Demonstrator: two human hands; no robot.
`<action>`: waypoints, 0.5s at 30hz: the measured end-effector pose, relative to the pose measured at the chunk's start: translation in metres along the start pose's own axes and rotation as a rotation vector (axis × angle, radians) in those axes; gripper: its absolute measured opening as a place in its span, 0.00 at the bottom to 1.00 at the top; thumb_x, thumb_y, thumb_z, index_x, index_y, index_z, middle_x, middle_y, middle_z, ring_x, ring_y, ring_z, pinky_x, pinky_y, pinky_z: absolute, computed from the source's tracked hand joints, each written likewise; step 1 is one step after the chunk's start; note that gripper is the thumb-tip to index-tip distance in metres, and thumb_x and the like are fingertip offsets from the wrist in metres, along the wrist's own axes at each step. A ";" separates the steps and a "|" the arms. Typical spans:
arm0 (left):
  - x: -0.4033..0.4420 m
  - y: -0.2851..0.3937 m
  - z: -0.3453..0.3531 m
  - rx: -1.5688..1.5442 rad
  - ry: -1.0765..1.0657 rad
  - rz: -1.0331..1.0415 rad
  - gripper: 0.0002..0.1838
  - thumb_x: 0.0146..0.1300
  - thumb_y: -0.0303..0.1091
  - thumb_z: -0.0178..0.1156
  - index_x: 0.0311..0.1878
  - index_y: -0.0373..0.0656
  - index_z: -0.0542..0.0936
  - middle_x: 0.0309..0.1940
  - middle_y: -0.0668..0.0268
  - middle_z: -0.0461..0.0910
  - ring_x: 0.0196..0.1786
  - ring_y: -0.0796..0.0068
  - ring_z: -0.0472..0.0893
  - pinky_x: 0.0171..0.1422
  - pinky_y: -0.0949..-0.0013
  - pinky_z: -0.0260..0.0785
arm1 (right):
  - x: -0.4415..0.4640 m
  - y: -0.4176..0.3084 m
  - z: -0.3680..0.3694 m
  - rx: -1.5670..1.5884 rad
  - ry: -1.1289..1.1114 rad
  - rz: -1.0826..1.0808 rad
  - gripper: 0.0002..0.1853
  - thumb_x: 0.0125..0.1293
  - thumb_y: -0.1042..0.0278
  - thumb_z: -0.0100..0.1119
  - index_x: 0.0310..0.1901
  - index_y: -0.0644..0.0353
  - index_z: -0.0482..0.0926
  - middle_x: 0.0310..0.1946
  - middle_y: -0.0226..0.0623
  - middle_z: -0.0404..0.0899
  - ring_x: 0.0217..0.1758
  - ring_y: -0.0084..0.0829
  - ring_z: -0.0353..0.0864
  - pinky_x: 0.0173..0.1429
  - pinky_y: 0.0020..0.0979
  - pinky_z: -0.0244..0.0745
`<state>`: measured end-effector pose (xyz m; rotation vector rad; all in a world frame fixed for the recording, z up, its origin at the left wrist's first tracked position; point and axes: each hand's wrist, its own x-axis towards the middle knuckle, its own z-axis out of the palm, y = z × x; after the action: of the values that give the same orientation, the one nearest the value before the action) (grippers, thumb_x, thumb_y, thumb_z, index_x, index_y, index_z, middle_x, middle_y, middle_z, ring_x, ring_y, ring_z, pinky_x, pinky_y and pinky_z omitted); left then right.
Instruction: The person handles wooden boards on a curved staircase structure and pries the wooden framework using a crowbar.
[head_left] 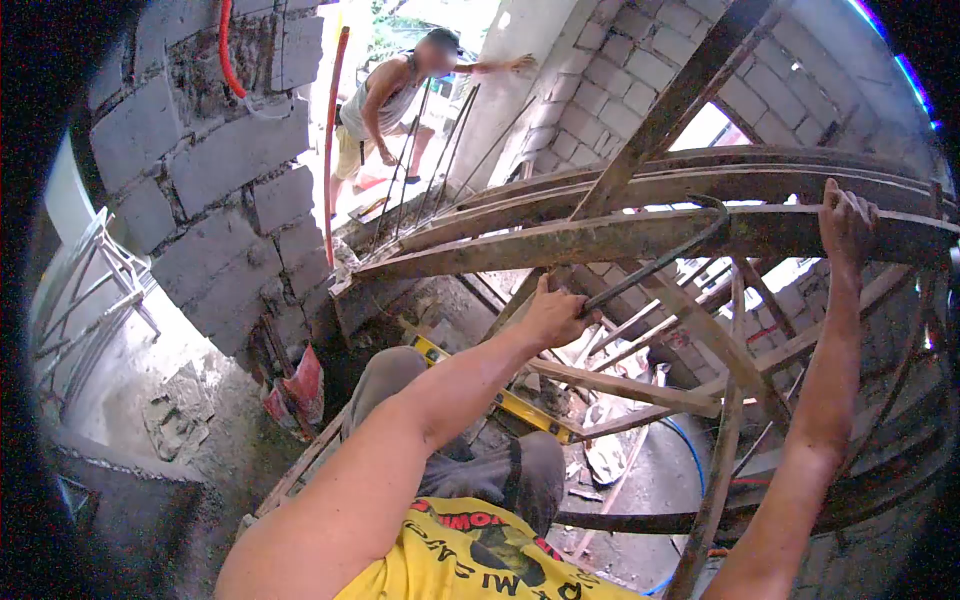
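My left hand (556, 314) is closed around the lower end of a crowbar (655, 266), a dark bar with a curved hook at its upper end. The hook lies against the near wooden beam (540, 243), close to its top edge. Farther right, my right hand (847, 215) grips the top of that same beam, fingers folded over it. More long timbers (690, 187) run parallel just behind. Below my left hand, a yellow spirit level (535, 413) lies near my knees, partly hidden by my leg.
A diagonal wooden post (675, 105) crosses the beams. Timber braces (725, 355) stand below, over rubble and a blue hose (690, 445). Upright rebars (455, 140) stand near a co-worker (385, 100) at the opening. A block wall (235, 165) rises at left, beside a red bag (300, 390).
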<state>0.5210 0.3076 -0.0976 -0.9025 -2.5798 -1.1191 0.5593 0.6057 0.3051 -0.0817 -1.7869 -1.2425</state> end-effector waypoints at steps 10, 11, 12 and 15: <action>0.001 -0.004 0.005 0.017 0.002 0.007 0.23 0.69 0.58 0.52 0.40 0.50 0.86 0.31 0.53 0.85 0.45 0.51 0.84 0.75 0.32 0.43 | 0.001 -0.004 -0.001 0.048 0.050 0.043 0.22 0.77 0.52 0.41 0.41 0.56 0.84 0.40 0.37 0.85 0.47 0.43 0.82 0.62 0.45 0.67; 0.001 -0.007 0.008 0.025 0.048 0.036 0.25 0.70 0.59 0.50 0.38 0.49 0.85 0.28 0.55 0.85 0.41 0.51 0.84 0.73 0.34 0.46 | 0.001 -0.003 0.002 0.064 0.019 0.069 0.22 0.77 0.52 0.40 0.41 0.55 0.84 0.40 0.37 0.85 0.47 0.43 0.82 0.62 0.45 0.67; 0.002 -0.009 0.012 0.032 0.094 0.067 0.27 0.71 0.61 0.48 0.36 0.48 0.83 0.25 0.57 0.84 0.37 0.50 0.85 0.71 0.35 0.48 | 0.001 -0.001 0.004 0.058 0.014 0.066 0.22 0.77 0.52 0.40 0.41 0.55 0.84 0.40 0.37 0.85 0.47 0.43 0.82 0.62 0.45 0.67; -0.001 -0.005 0.008 0.030 0.095 0.063 0.27 0.70 0.62 0.47 0.38 0.48 0.84 0.25 0.57 0.84 0.38 0.50 0.85 0.72 0.37 0.49 | 0.000 0.003 0.012 0.045 0.033 0.055 0.21 0.77 0.52 0.40 0.43 0.54 0.83 0.41 0.36 0.86 0.47 0.42 0.82 0.62 0.46 0.67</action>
<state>0.5191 0.3102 -0.1060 -0.8948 -2.4676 -1.0773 0.5538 0.6164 0.3066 -0.0839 -1.7712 -1.1577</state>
